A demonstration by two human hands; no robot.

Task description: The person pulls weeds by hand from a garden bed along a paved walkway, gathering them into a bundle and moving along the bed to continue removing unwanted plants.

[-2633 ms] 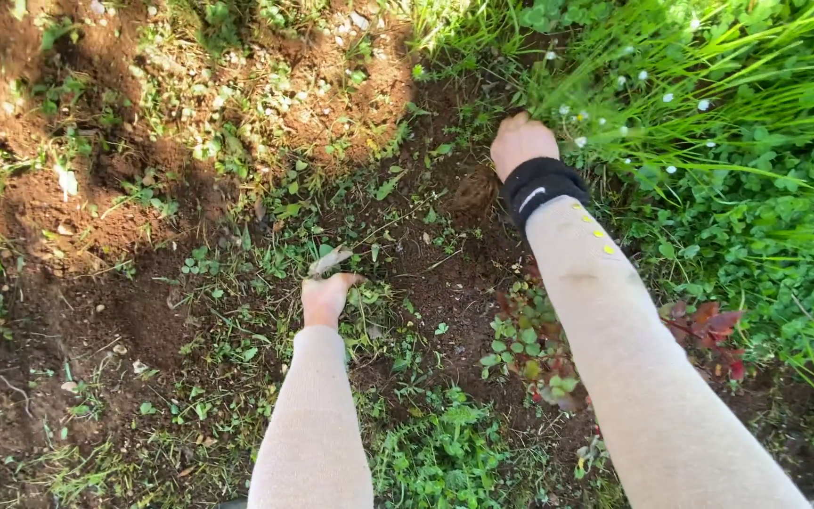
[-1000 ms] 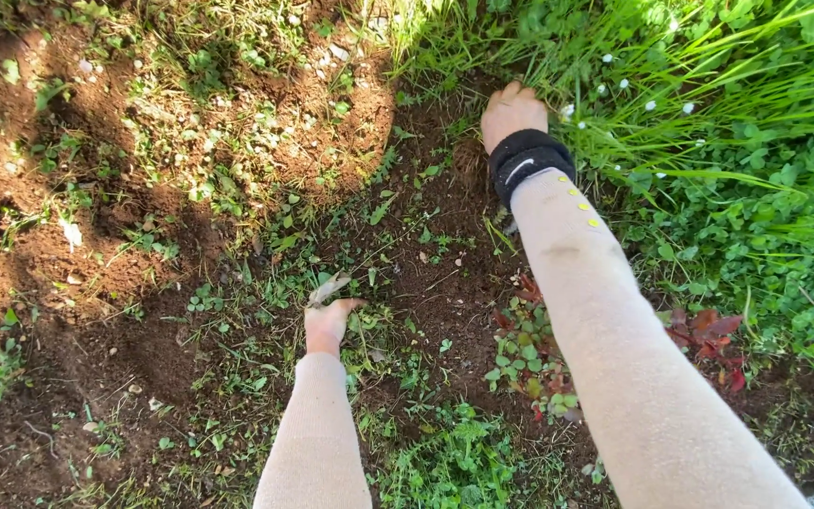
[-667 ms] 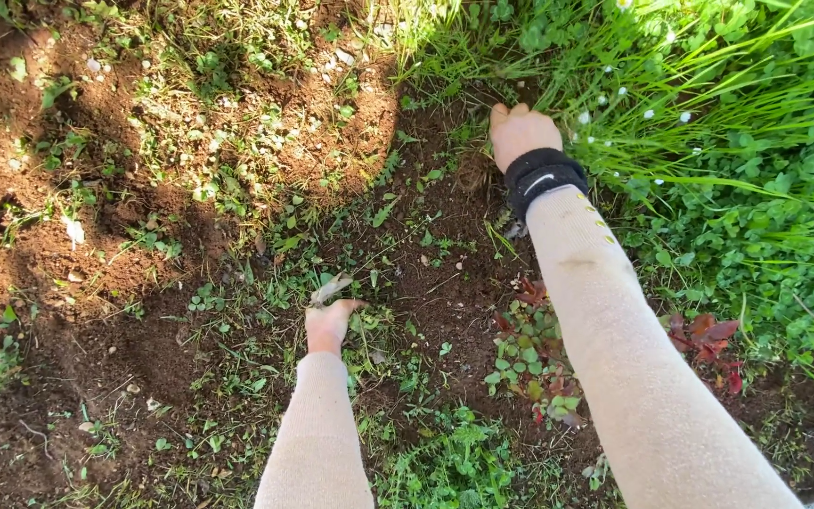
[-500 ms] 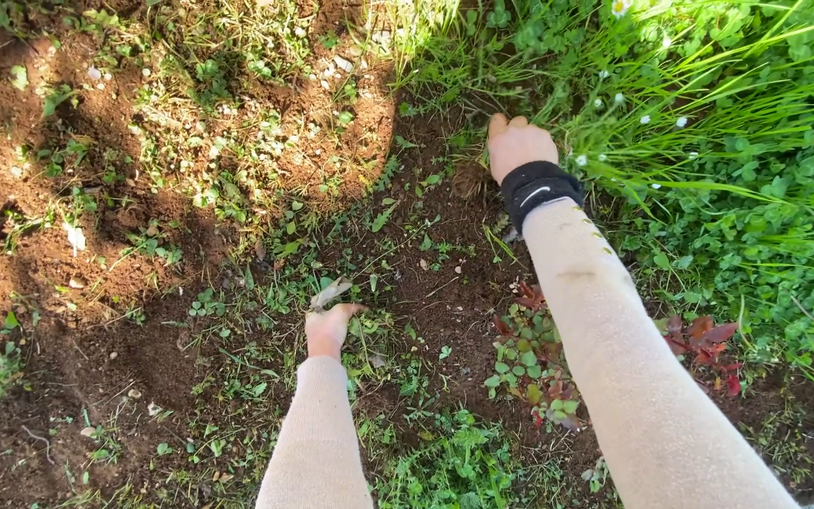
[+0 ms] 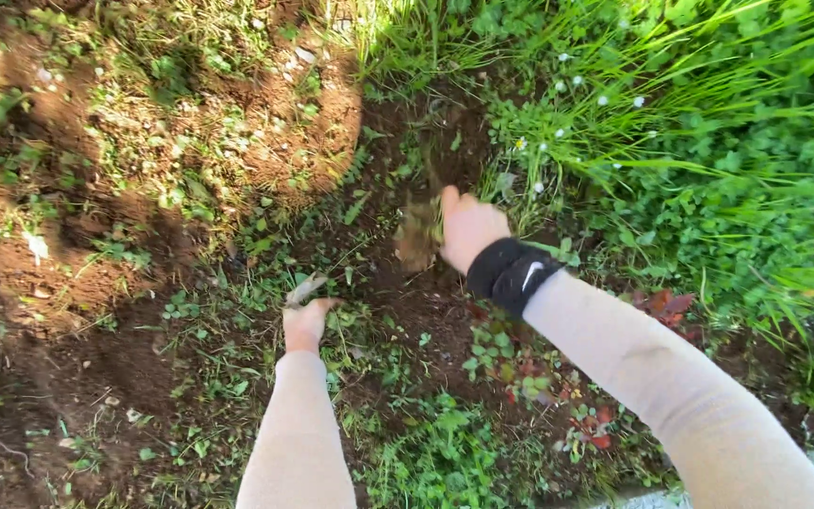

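Right hand: the right hand (image 5: 471, 231) is lifted a little over the dark soil, back of the hand toward the camera, wrist bent so the knuckles point up and to the left.
Right fingers: closed round a clump of grass and roots (image 5: 418, 236), which hangs blurred at the hand's left side, just above the ground.
Right arm: stretched out from the lower right corner in a pale beige sleeve (image 5: 680, 396), with a black wristband (image 5: 512, 273) at the wrist.
Left hand: the left hand (image 5: 305, 322) rests low on the ground, in the middle of the small weeds, nearer the body than the right one.
Left fingers: curled over a thin greyish stem or dry leaf (image 5: 305, 290) that sticks out past the knuckles; the grip itself is hidden under the hand, so how firmly they hold cannot be told.
Left arm: straight up from the bottom edge, in the same pale sleeve.
Ground: a patch of bare brown soil (image 5: 77, 377) lies to the left, partly sunlit and partly in shadow; tall green grass (image 5: 708, 160) with tiny white flowers stands to the right, just beyond the right hand; reddish leaves (image 5: 661, 303) lie beside the right forearm.
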